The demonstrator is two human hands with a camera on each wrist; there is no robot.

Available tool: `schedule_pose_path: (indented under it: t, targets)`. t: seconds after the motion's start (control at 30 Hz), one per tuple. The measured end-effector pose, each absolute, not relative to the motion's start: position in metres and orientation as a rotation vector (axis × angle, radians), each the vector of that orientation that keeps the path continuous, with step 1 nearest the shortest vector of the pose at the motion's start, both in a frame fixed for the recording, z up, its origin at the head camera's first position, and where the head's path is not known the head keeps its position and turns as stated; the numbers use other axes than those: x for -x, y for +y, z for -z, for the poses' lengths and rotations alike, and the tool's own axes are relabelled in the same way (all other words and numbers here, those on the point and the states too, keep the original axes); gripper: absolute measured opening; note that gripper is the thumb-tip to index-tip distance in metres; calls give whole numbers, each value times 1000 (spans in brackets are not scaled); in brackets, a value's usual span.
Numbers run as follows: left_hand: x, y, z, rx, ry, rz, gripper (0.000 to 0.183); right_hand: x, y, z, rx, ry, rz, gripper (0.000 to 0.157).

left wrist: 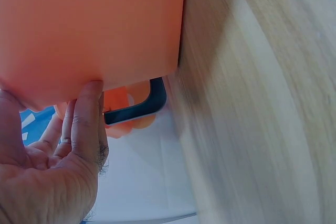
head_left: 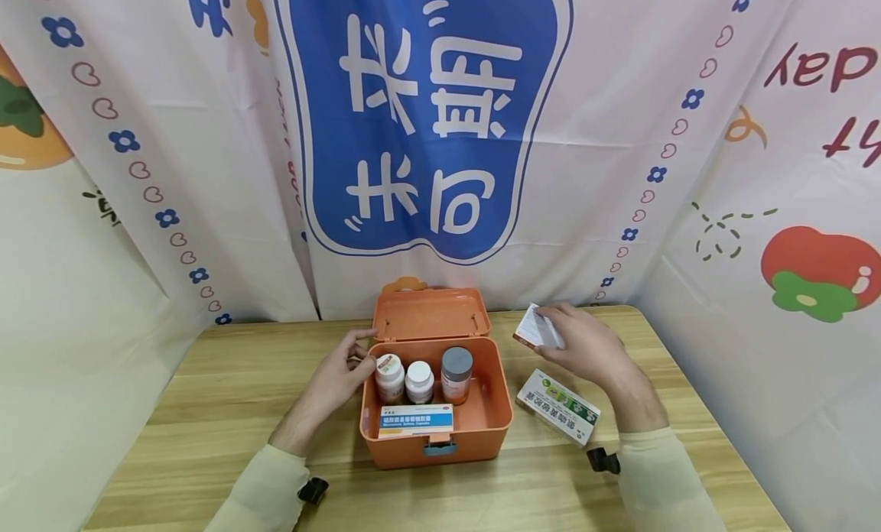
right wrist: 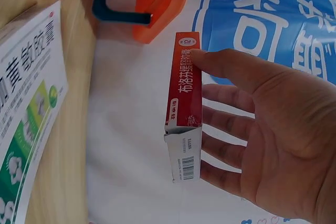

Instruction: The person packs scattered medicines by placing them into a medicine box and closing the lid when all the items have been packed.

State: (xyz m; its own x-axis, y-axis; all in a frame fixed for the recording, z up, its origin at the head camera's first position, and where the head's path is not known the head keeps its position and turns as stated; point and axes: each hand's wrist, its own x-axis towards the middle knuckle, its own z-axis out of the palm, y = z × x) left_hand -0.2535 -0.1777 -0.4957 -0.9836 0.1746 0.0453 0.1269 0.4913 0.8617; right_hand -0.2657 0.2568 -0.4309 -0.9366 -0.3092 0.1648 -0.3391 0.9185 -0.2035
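Note:
An orange storage box (head_left: 475,448) stands with its lid (head_left: 433,316) raised at the back. Inside are two white bottles (head_left: 389,379), a grey-capped bottle (head_left: 456,371) and a blue-and-white medicine carton (head_left: 416,420). My left hand (head_left: 342,373) holds the box at its left back corner, with bent fingers against its wall (left wrist: 105,24) in the left wrist view. My right hand (head_left: 585,345) pinches a red-and-white medicine carton (right wrist: 184,87) between thumb and fingers, right of the lid. Below that hand, a green-and-white medicine carton (head_left: 558,407) lies on the table.
The wooden table (head_left: 227,410) runs back to a printed cloth (head_left: 585,173), which hangs close behind the lid. More cloth covers both sides. A blue latch (head_left: 440,449) is on the box's front, and a dark handle (left wrist: 142,109) shows near its lid.

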Motion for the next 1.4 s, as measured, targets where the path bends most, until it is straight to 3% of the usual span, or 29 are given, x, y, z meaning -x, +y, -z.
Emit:
schedule_pose_path:
  t: [0.73,1.4]
  targets:
    - [254,-177,498,-250,2660,-1545,52,245,208,401,-606,-2897,-298,72]
    - [253,-177,496,-266,2670,-1538,53,235,170,397,-734,-2829,-244,73]
